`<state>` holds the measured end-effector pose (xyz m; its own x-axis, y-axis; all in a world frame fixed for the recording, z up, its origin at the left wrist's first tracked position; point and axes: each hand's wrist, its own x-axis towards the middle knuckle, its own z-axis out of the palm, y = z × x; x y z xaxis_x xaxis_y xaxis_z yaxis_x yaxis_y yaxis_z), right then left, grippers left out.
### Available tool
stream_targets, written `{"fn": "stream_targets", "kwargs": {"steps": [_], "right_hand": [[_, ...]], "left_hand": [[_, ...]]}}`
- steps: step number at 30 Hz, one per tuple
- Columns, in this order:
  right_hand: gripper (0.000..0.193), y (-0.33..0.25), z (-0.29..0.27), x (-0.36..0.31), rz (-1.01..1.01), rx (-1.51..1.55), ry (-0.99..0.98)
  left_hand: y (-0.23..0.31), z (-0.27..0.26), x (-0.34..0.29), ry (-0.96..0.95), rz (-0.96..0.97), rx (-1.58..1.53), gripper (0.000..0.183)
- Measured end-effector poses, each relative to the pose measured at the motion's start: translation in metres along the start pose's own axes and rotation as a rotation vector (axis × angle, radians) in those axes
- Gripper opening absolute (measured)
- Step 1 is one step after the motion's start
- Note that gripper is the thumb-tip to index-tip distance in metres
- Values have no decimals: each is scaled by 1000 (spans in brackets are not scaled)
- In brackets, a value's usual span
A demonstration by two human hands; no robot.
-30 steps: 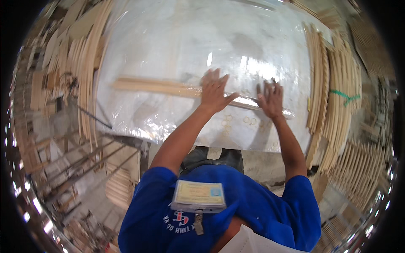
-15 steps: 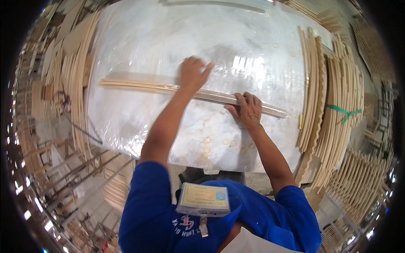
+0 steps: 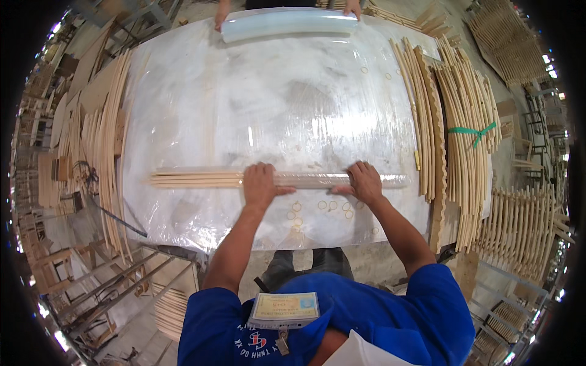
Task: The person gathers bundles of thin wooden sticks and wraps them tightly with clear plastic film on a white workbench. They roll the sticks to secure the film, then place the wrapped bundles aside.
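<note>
A bundle of thin wooden sticks [image 3: 195, 178] lies crosswise on the table, its right part wrapped in shiny clear plastic film and its left ends bare. My left hand [image 3: 261, 185] grips it near its middle, fingers over the far side and thumb along the near side. Further right, my right hand [image 3: 365, 183] holds the wrapped part the same way. Clear plastic film [image 3: 256, 110] covers the table beneath the bundle. Several rubber bands [image 3: 296, 221] lie between the bundle and the table's near edge.
At the far edge, another person's hands [image 3: 353, 8] hold a roll of clear film [image 3: 290, 25]. Long wooden sticks [image 3: 113, 146] line the left side. On the right stand a wavy-edged strip [image 3: 441, 152] and a stick bundle [image 3: 467, 158] tied with green string [image 3: 475, 133].
My left hand has come down onto the bundle from beyond it. The bundle now lies straighter and nearer to me. The film roll and the other person's hands show more fully.
</note>
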<state>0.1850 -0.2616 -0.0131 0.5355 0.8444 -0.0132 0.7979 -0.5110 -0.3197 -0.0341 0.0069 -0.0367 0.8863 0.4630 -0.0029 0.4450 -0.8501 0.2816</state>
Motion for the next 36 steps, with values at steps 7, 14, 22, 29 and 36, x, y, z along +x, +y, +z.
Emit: {"fn": "stream_targets", "kwargs": {"steps": [7, 14, 22, 29, 36], "right_hand": [[84, -49, 30, -43, 109, -34, 150], [81, -22, 2, 82, 181, -85, 274], [74, 3, 16, 73, 146, 14, 338], [52, 5, 0, 74, -97, 83, 379], [78, -27, 18, 9, -31, 36, 282]], "left_hand": [[11, -10, -8, 206, 35, 20, 97], [3, -22, 83, 418, 30, -33, 74], [10, 7, 44, 343, 306, -112, 81], [17, -19, 94, 234, 272, -100, 88], [21, -26, 29, 34, 149, -153, 79]]}}
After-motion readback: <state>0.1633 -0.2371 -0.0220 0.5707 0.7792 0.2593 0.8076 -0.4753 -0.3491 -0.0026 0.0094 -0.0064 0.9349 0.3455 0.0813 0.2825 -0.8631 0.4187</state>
